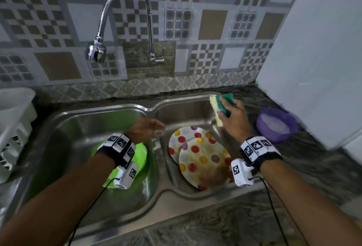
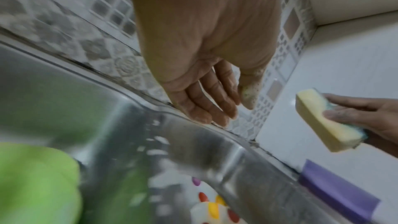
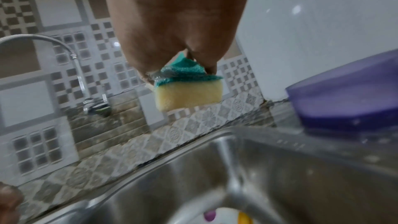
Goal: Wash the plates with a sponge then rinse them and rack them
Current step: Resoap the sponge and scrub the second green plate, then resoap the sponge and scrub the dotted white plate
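Two white plates with coloured dots lie stacked in the right sink basin; the upper plate (image 1: 204,164) is smeared with brown food and overlaps the lower plate (image 1: 185,137). My right hand (image 1: 233,117) grips a yellow and green sponge (image 1: 222,108) above the far right corner of that basin, sponge (image 3: 189,94) pinched from the green side. My left hand (image 1: 148,128) hovers empty over the divider between the basins, fingers (image 2: 206,105) straight and soapy. A green plate (image 1: 141,159) sits in the left basin under my left wrist.
A purple bowl (image 1: 276,124) with white liquid stands on the counter right of the sink. A white dish rack (image 1: 13,128) is at the far left. The flexible tap (image 1: 97,50) hangs over the left basin, no water running. A white wall panel (image 1: 313,59) rises at right.
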Demonstrator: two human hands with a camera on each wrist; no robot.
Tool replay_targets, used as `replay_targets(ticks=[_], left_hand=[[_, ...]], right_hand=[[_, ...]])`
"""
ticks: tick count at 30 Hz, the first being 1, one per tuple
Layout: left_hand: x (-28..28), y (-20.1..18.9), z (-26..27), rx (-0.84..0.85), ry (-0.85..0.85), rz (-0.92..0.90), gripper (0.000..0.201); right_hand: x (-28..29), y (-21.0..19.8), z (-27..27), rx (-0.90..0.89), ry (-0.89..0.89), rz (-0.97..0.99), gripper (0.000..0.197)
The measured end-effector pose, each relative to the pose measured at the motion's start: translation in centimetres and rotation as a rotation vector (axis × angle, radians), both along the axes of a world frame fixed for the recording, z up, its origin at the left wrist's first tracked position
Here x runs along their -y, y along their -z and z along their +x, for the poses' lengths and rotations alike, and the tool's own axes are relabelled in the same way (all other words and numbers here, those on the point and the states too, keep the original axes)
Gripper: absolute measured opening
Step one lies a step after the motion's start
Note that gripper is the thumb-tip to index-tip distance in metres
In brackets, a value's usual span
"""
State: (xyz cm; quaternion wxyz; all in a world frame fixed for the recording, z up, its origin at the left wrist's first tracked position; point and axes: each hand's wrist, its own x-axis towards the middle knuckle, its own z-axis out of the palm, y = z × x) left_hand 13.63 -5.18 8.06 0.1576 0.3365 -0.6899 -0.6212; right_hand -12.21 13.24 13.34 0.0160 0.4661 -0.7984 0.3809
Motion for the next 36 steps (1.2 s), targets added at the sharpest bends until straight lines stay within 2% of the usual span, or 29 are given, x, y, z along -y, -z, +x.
replay_targets(ticks=[4,7,10,13,17,21,26,29,31,34,36], left_hand=[[-2.5,0.2,-7.3,-0.014,-0.053,-0.014,0.016],[-3.7,2.0,-11.7,0.113,-0.123,-0.059,0.012],[-3.5,5.4,-14.4,0.24,-0.154,-0.029,0.03],[-3.7,8.4,-15.7,0.327,-0.174,-0.01,0.039],[-3.8,12.4,-16.0,0.462,-0.187,0.022,0.038],[-4.1,15.5,-15.6,0.584,-0.186,0.029,0.033],[-4.2,16.3,-15.0,0.661,-0.224,0.002,0.041],[-4.1,15.6,-14.8,0.714,-0.173,-0.114,0.041],[-4.1,14.8,-14.7,0.708,-0.159,-0.161,0.036],[-3.6,13.8,-14.6,0.602,-0.134,-0.214,0.03],[-3.1,13.3,-14.4,0.529,-0.099,-0.261,0.038]], right_hand=[[-3.5,-0.8,-6.7,-0.016,0.1,0.033,0.047],[-5.9,-0.5,-11.9,-0.016,0.147,0.115,0.048],[-7.7,0.5,-16.4,0.004,0.162,0.215,0.057],[-8.7,1.0,-19.3,0.011,0.163,0.298,0.047],[-9.0,2.4,-20.9,-0.036,0.077,0.388,0.04],[-8.4,4.1,-22.2,-0.006,0.042,0.549,0.046],[-7.5,4.6,-23.1,0.015,0.031,0.739,0.055],[-7.1,4.6,-23.3,0.051,0.035,0.832,0.06],[-6.9,4.4,-23.3,0.059,0.036,0.838,0.057],[-7.0,3.8,-22.9,0.009,0.046,0.749,0.058],[-7.3,3.3,-22.7,-0.023,0.038,0.669,0.067]])
